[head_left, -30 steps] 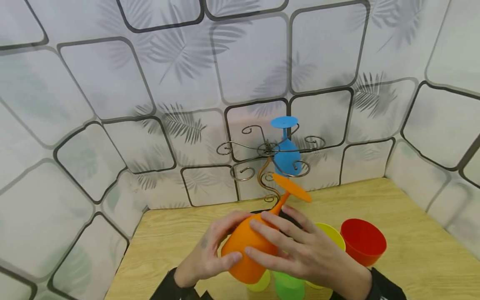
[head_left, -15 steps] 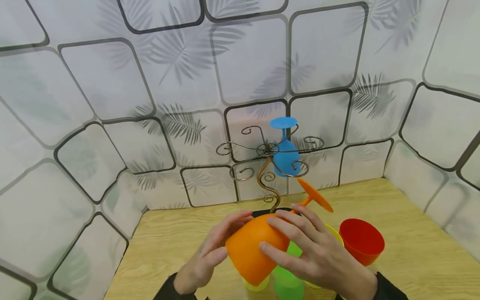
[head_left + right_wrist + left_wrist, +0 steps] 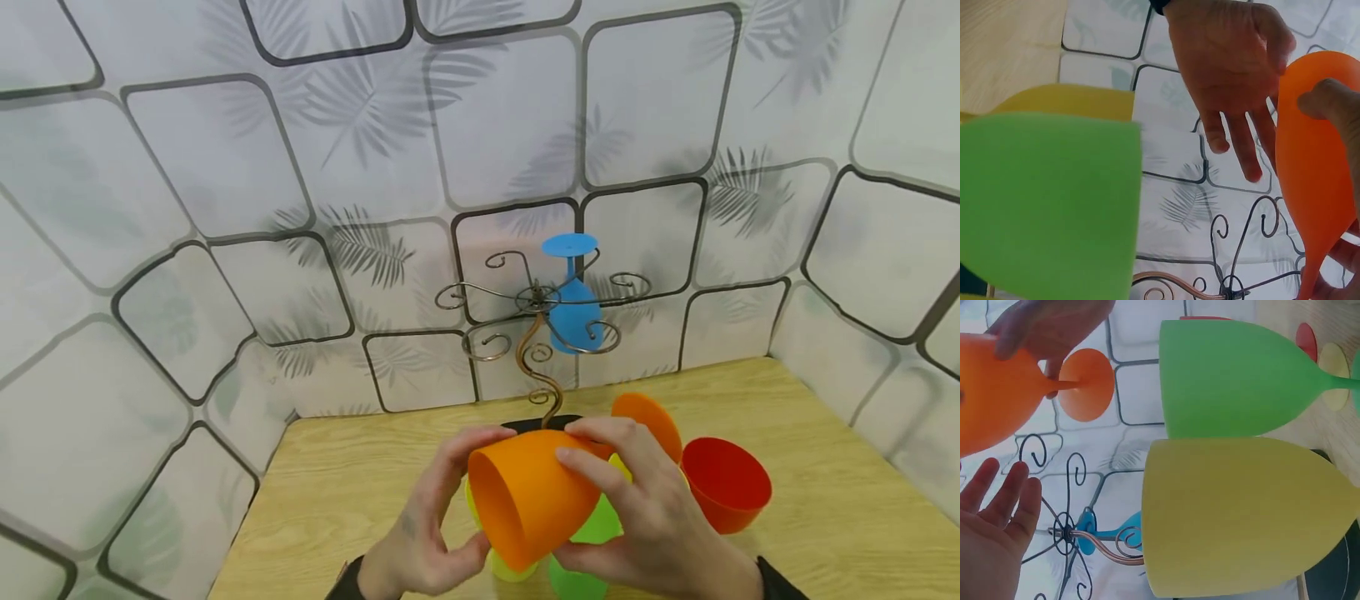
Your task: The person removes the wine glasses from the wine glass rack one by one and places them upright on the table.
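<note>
Head view: patterned walls [image 3: 510, 117] border a wooden table [image 3: 337, 467] under hands [image 3: 423, 529] [image 3: 652, 517], left spread, right pinching orange goblet [image 3: 543, 496].

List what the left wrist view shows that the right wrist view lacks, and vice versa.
Only the left wrist view shows the blue goblet, mostly hidden red goblet and the foot of the orange goblet.
Only the right shows the left thumb and dark cuff.
Both show the green goblet, yellow goblet, wire rack, left hand and the right hand holding the orange goblet.

In the head view, a plain orange goblet [image 3: 551, 492] is held aloft sideways, mouth lower left, foot upper right.
</note>
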A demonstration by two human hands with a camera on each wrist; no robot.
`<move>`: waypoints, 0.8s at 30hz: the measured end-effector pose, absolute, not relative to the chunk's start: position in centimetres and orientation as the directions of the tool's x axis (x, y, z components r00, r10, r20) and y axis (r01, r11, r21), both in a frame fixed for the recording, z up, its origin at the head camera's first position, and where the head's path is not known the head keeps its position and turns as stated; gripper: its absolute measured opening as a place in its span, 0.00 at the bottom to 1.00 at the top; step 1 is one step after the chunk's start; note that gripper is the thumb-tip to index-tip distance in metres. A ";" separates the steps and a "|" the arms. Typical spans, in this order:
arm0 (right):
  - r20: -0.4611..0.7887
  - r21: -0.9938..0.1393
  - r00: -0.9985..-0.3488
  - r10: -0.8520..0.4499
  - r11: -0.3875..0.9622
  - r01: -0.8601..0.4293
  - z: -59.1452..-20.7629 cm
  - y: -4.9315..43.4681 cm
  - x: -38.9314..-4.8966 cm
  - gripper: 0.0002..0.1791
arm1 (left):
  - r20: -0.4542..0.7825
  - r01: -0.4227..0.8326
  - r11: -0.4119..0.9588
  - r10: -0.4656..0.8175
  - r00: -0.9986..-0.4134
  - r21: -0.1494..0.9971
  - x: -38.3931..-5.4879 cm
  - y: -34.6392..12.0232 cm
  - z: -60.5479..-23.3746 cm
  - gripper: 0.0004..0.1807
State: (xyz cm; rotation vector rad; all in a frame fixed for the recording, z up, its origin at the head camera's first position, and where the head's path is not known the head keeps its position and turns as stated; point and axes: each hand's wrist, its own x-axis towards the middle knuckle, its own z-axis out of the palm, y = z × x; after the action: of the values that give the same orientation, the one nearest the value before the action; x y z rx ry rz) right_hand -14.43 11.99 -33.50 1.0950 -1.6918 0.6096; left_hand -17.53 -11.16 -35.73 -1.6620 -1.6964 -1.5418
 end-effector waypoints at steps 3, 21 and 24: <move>0.927 0.059 -0.112 -0.358 0.433 -0.900 -33.5 11.9 -14.3 0.36 | 0.809 0.858 -0.269 0.534 -0.245 0.438 -17.0 -10.8 -35.1 0.41; 0.868 -0.299 -0.346 -0.356 0.183 -0.937 -33.6 11.3 -12.7 0.47 | 0.884 0.874 -0.341 0.431 -0.181 0.345 -16.6 -9.6 -32.8 0.47; 0.856 -0.324 -0.373 -0.358 0.190 -0.927 -33.2 11.2 -12.4 0.46 | 0.880 0.861 -0.349 0.431 -0.202 0.369 -16.7 -9.9 -32.9 0.47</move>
State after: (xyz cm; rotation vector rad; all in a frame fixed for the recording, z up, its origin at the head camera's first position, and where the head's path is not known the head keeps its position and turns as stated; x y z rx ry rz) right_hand -12.38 11.21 -33.22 1.2027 -1.8404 1.1601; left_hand -16.67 -9.94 -32.88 -1.6886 -1.5071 -1.5693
